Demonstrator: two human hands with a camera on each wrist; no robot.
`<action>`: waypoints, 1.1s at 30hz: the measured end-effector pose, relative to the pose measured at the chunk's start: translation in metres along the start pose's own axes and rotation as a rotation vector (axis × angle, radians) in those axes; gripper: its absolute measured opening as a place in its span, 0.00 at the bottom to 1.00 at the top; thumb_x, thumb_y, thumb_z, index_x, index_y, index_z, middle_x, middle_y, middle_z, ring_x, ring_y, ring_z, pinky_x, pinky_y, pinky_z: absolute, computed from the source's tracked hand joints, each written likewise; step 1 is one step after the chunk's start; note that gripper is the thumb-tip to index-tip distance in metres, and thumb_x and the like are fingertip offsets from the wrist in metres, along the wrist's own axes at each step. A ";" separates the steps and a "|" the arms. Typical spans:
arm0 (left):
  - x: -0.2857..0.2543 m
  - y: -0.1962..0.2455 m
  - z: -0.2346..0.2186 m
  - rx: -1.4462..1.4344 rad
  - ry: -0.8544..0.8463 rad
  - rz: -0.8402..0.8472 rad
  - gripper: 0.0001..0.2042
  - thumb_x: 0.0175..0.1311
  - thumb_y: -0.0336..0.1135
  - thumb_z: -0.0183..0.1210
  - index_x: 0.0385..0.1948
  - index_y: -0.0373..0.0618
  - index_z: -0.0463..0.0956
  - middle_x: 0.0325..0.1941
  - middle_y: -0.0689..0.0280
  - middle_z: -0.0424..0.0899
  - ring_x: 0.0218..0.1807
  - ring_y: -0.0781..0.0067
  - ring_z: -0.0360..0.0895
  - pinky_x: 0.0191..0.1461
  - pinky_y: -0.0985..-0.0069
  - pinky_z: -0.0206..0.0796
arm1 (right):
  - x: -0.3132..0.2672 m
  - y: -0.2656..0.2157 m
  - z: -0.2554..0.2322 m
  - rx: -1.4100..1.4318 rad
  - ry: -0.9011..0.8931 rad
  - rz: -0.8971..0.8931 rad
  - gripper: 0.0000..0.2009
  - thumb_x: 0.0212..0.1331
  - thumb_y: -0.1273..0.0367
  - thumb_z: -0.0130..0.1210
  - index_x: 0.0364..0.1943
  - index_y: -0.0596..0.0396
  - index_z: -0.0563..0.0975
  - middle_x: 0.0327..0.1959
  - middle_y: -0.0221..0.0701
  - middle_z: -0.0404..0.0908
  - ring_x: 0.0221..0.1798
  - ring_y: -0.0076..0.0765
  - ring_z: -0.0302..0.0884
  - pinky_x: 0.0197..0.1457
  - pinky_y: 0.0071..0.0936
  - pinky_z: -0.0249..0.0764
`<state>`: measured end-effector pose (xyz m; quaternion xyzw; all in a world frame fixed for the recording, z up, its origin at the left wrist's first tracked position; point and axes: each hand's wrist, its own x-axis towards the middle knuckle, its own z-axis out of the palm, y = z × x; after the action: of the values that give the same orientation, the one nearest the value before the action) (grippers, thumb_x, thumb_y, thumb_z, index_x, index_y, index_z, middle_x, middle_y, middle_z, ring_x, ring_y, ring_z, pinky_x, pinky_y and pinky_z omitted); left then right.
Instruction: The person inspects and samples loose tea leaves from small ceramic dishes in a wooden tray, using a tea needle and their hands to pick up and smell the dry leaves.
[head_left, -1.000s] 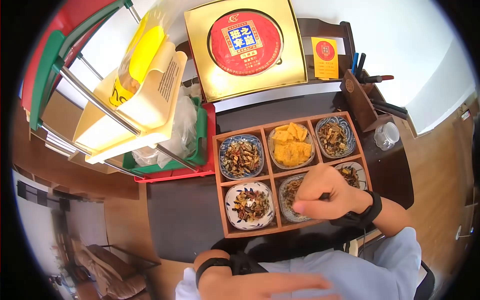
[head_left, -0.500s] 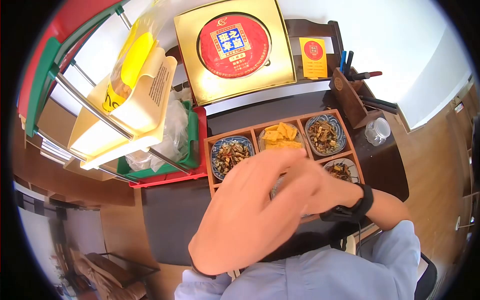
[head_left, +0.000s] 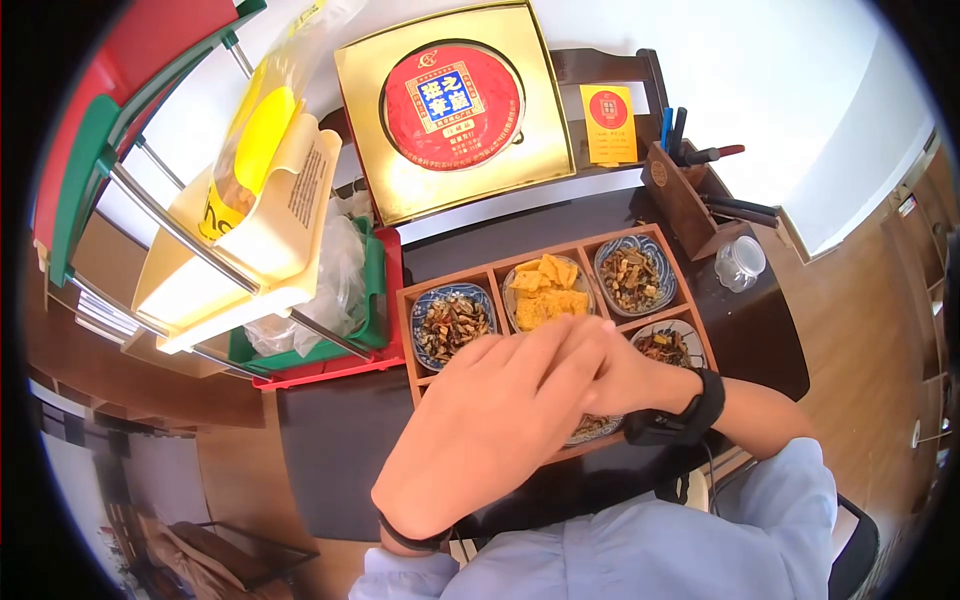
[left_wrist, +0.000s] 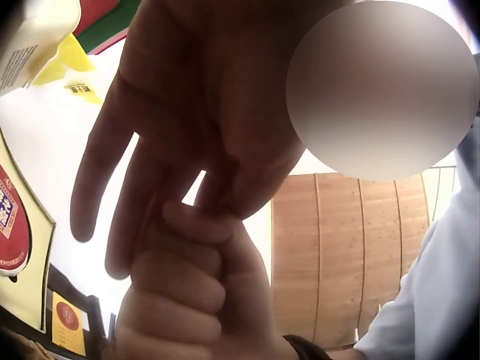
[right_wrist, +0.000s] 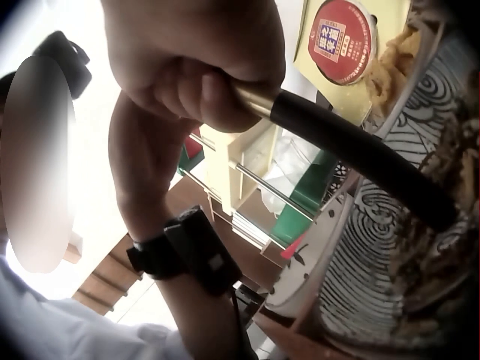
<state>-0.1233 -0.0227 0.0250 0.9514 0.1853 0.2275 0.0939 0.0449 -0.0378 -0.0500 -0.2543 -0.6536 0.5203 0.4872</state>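
In the head view my left hand (head_left: 475, 420) lies over my right hand (head_left: 635, 378) above the wooden compartment tray (head_left: 690, 288). The left wrist view shows the left thumb and index finger meeting at the top of the right fist (left_wrist: 172, 307); the outer left fingers stretch out straight. I cannot tell what the left fingertips pinch. The right hand grips a black stick with a gold-coloured section (right_wrist: 352, 154). Its blunt end points down over a patterned bowl (right_wrist: 360, 244) of dried bits. Yellow slices fill another bowl (head_left: 550, 290); nearby bowls (head_left: 450, 325) hold dried mixes.
A gold box with a red disc (head_left: 455, 190) stands behind the tray. To the left is a rack (head_left: 190, 230) with a cream bin and a green basket. At right are a wooden pen holder (head_left: 680, 205) and a small clear jar (head_left: 740, 262).
The left hand has risen from near the lap up to the right fist and now lies over it. The right hand stays above the tray. The head view has shifted slightly.
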 end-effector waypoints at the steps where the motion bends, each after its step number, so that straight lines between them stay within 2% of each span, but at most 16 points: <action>1: 0.001 0.001 -0.002 0.002 0.025 0.003 0.21 0.48 0.32 0.60 0.48 0.42 0.69 0.45 0.62 0.74 0.39 0.66 0.74 0.42 0.72 0.65 | 0.002 -0.004 -0.002 0.007 -0.038 -0.054 0.13 0.50 0.76 0.56 0.42 0.61 0.75 0.39 0.31 0.78 0.41 0.23 0.73 0.43 0.23 0.71; 5: 0.000 0.003 -0.005 -0.050 0.067 0.047 0.19 0.50 0.33 0.58 0.47 0.42 0.69 0.44 0.63 0.74 0.39 0.67 0.74 0.42 0.72 0.65 | 0.001 -0.007 -0.004 0.022 -0.181 -0.137 0.14 0.49 0.75 0.57 0.42 0.61 0.75 0.39 0.32 0.78 0.42 0.25 0.74 0.45 0.25 0.71; 7: -0.004 -0.001 0.001 -0.015 -0.055 0.062 0.20 0.53 0.35 0.58 0.48 0.42 0.69 0.45 0.63 0.74 0.38 0.68 0.74 0.41 0.72 0.65 | -0.007 0.005 0.006 -0.031 -0.014 -0.062 0.10 0.49 0.76 0.57 0.37 0.62 0.76 0.35 0.32 0.79 0.39 0.25 0.74 0.42 0.24 0.71; 8: -0.003 -0.001 0.002 -0.015 -0.053 0.061 0.20 0.53 0.35 0.58 0.48 0.42 0.69 0.45 0.63 0.74 0.38 0.68 0.74 0.41 0.72 0.65 | -0.003 0.009 0.006 -0.040 -0.030 -0.177 0.07 0.48 0.77 0.56 0.33 0.62 0.77 0.31 0.31 0.79 0.35 0.25 0.75 0.39 0.22 0.71; 9: -0.002 -0.001 0.003 0.007 -0.055 0.041 0.19 0.54 0.35 0.58 0.48 0.42 0.69 0.44 0.63 0.74 0.38 0.68 0.74 0.41 0.73 0.65 | -0.002 0.008 0.004 -0.041 -0.033 -0.176 0.07 0.48 0.77 0.56 0.33 0.62 0.77 0.31 0.31 0.79 0.35 0.25 0.75 0.39 0.22 0.71; 11: 0.000 0.001 0.002 0.029 -0.058 0.016 0.19 0.54 0.36 0.58 0.48 0.42 0.70 0.44 0.63 0.74 0.37 0.68 0.74 0.40 0.73 0.65 | 0.000 0.004 0.001 -0.055 -0.008 -0.063 0.06 0.49 0.78 0.55 0.32 0.62 0.77 0.30 0.31 0.79 0.34 0.25 0.75 0.37 0.22 0.71; 13: 0.002 0.004 -0.003 -0.022 0.061 0.043 0.18 0.54 0.35 0.57 0.46 0.40 0.70 0.43 0.64 0.74 0.37 0.70 0.74 0.40 0.75 0.64 | 0.003 -0.010 -0.001 -0.051 -0.043 -0.079 0.05 0.49 0.77 0.55 0.31 0.62 0.77 0.29 0.32 0.79 0.33 0.26 0.75 0.36 0.22 0.71; 16: -0.001 0.004 -0.003 -0.028 0.083 0.091 0.18 0.54 0.35 0.57 0.46 0.40 0.70 0.43 0.64 0.74 0.38 0.71 0.74 0.40 0.75 0.64 | -0.002 -0.012 0.003 -0.005 -0.063 -0.057 0.04 0.49 0.77 0.56 0.29 0.63 0.77 0.29 0.32 0.79 0.32 0.26 0.75 0.35 0.23 0.71; 18: -0.005 0.001 0.001 -0.020 0.018 0.084 0.19 0.53 0.35 0.58 0.47 0.41 0.70 0.43 0.64 0.74 0.38 0.71 0.74 0.40 0.75 0.64 | -0.004 -0.004 0.008 0.037 -0.052 -0.019 0.03 0.50 0.78 0.55 0.29 0.63 0.77 0.28 0.32 0.79 0.32 0.26 0.74 0.35 0.22 0.71; 19: -0.006 0.000 0.003 -0.011 -0.046 0.079 0.20 0.53 0.36 0.59 0.48 0.41 0.70 0.44 0.63 0.74 0.38 0.70 0.74 0.40 0.74 0.65 | -0.004 0.003 0.009 -0.028 -0.009 -0.089 0.03 0.50 0.77 0.55 0.29 0.63 0.77 0.28 0.32 0.79 0.31 0.25 0.74 0.34 0.22 0.70; 21: -0.003 0.001 0.004 0.034 -0.032 0.064 0.20 0.52 0.36 0.59 0.47 0.41 0.70 0.44 0.63 0.74 0.38 0.70 0.74 0.40 0.74 0.65 | -0.003 0.005 0.009 -0.093 0.033 -0.159 0.03 0.50 0.77 0.56 0.29 0.63 0.77 0.27 0.32 0.79 0.30 0.25 0.74 0.33 0.22 0.70; 23: -0.001 0.002 0.001 0.082 -0.023 0.050 0.19 0.52 0.36 0.60 0.46 0.41 0.70 0.44 0.63 0.74 0.38 0.70 0.74 0.40 0.75 0.65 | 0.001 -0.002 0.004 -0.058 0.045 -0.095 0.04 0.50 0.76 0.56 0.29 0.63 0.78 0.27 0.32 0.79 0.29 0.25 0.73 0.32 0.22 0.69; 25: 0.000 0.005 -0.003 -0.040 0.085 0.067 0.18 0.53 0.35 0.58 0.46 0.41 0.70 0.42 0.64 0.74 0.37 0.71 0.74 0.40 0.75 0.64 | 0.000 -0.014 0.004 -0.054 0.032 -0.042 0.04 0.50 0.75 0.56 0.29 0.63 0.78 0.25 0.32 0.79 0.28 0.26 0.73 0.32 0.23 0.70; 28: -0.004 0.003 -0.003 -0.043 0.016 0.091 0.19 0.54 0.35 0.58 0.47 0.41 0.69 0.43 0.63 0.73 0.37 0.70 0.74 0.40 0.74 0.64 | -0.002 -0.014 0.004 -0.013 -0.031 -0.042 0.04 0.49 0.77 0.55 0.28 0.64 0.78 0.24 0.33 0.79 0.28 0.26 0.73 0.32 0.24 0.70; 31: -0.004 0.002 0.001 0.047 -0.080 0.037 0.20 0.53 0.37 0.60 0.48 0.42 0.70 0.44 0.62 0.73 0.37 0.69 0.74 0.40 0.73 0.65 | -0.002 -0.004 0.006 -0.169 -0.027 -0.050 0.04 0.48 0.77 0.55 0.27 0.64 0.78 0.23 0.34 0.79 0.27 0.26 0.73 0.31 0.24 0.69; 33: -0.001 0.001 0.001 0.057 -0.029 0.043 0.20 0.53 0.37 0.60 0.47 0.42 0.70 0.44 0.63 0.73 0.37 0.69 0.74 0.40 0.73 0.65 | 0.003 -0.003 0.005 -0.034 0.105 0.068 0.03 0.47 0.77 0.56 0.26 0.64 0.77 0.24 0.34 0.79 0.27 0.26 0.72 0.31 0.24 0.69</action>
<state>-0.1231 -0.0244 0.0243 0.9607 0.1697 0.2101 0.0644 0.0401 -0.0385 -0.0461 -0.3115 -0.6271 0.5112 0.4984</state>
